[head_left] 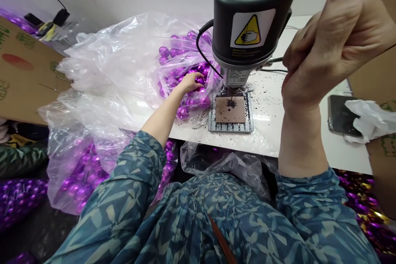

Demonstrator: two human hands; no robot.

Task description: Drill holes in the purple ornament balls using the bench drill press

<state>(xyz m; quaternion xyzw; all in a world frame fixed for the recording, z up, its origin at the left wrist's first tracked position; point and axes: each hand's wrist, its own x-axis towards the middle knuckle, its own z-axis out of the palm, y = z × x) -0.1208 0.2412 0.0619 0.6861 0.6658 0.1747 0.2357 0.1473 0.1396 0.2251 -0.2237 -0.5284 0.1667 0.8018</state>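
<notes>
My left hand (pixel 191 82) reaches into an opened clear plastic bag (pixel 123 62) of shiny purple balls (pixel 182 111). Its thumb and forefinger are apart over the balls; the other fingers are partly hidden, and no ball shows clearly in its grasp. At the right, my raised right hand (pixel 331 41) is closed round a lever (pixel 276 60) on the side of a black bench drill press (pixel 253 12) with a yellow warning sticker. Below the press head, a square brown board (pixel 222 115) with a small dark hole lies on a slotted metal base (pixel 230 129), strewn with dark shavings.
More dark bits litter the white table (pixel 266 132). A dark phone-like device (pixel 338 113) and crumpled white plastic (pixel 375 121) lie at the right. Cardboard boxes stand on both sides, one box (pixel 34 78) at the left. Another bag of purple balls (pixel 83 173) hangs below the table's front edge.
</notes>
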